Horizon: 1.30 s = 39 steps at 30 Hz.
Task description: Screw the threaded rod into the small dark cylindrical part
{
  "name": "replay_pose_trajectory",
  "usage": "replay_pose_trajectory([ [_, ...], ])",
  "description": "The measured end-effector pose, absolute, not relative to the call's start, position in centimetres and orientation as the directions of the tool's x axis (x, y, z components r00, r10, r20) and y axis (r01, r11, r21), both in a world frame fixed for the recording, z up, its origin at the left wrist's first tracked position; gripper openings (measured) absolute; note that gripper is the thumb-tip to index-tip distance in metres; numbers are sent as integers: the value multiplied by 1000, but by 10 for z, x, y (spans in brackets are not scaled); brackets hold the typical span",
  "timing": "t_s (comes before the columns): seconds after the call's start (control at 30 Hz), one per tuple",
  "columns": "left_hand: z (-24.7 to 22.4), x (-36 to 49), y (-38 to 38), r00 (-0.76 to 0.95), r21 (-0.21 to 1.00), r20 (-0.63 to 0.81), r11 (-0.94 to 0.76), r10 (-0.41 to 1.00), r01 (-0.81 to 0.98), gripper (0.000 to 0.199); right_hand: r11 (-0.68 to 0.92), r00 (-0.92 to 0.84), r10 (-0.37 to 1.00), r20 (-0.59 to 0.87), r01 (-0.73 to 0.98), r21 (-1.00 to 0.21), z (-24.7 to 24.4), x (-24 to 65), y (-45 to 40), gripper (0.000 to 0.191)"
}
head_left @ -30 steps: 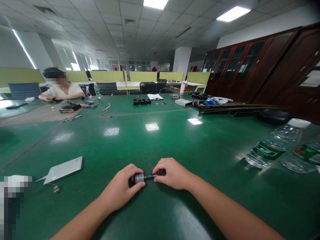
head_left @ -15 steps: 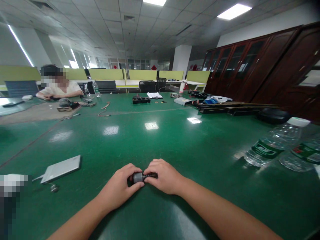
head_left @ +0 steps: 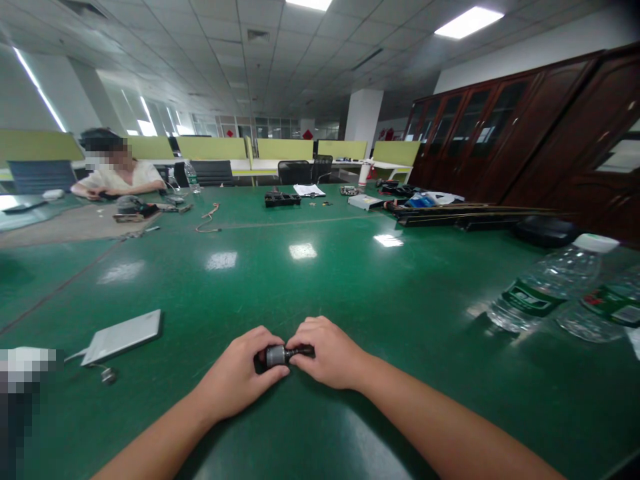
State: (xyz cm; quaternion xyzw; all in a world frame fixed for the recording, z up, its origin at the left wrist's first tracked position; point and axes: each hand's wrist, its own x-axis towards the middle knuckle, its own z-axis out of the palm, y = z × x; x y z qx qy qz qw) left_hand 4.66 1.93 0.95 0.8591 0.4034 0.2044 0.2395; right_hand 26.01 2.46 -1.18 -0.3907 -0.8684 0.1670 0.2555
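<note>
My left hand (head_left: 240,370) is closed round the thick end of a small part with a grey cylinder and a dark shaft (head_left: 275,356), which looks like a motor rotor. Thumb and fingers press on it from both sides, and the palm hides its left end. From the other side my right hand (head_left: 327,357) pinches the thin dark shaft between thumb and fingers. The part lies level, low over the green table (head_left: 260,287); whether it touches the surface I cannot tell.
To the left lie a flat silver box (head_left: 123,338) with a cable and a small metal piece (head_left: 108,375). Water bottles (head_left: 553,287) stand at the right. Farther back are a black tray (head_left: 283,199), a clipboard (head_left: 309,191) and long dark rails (head_left: 450,215). A person (head_left: 120,173) sits at far left.
</note>
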Motion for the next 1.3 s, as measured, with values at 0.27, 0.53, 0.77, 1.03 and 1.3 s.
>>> replay_pose_trajectory([
  [0.27, 9, 47, 20, 579, 583, 164, -552, 799, 596, 16, 655, -570, 751, 332, 584, -480, -11, 261, 25, 14],
  [0.53, 7, 47, 21, 578, 594, 155, -543, 801, 593, 15, 660, -575, 746, 335, 575, -483, -10, 262, 24, 14],
  [0.77, 7, 47, 19, 571, 592, 145, -534, 808, 604, 16, 656, -575, 749, 329, 576, -487, -9, 266, 25, 13],
  [1.03, 10, 47, 20, 568, 593, 141, -529, 811, 607, 16, 651, -577, 753, 317, 577, -494, -7, 267, 25, 12],
  [1.3, 8, 45, 19, 568, 595, 154, -535, 808, 600, 16, 636, -572, 763, 300, 587, -501, -4, 268, 24, 12],
])
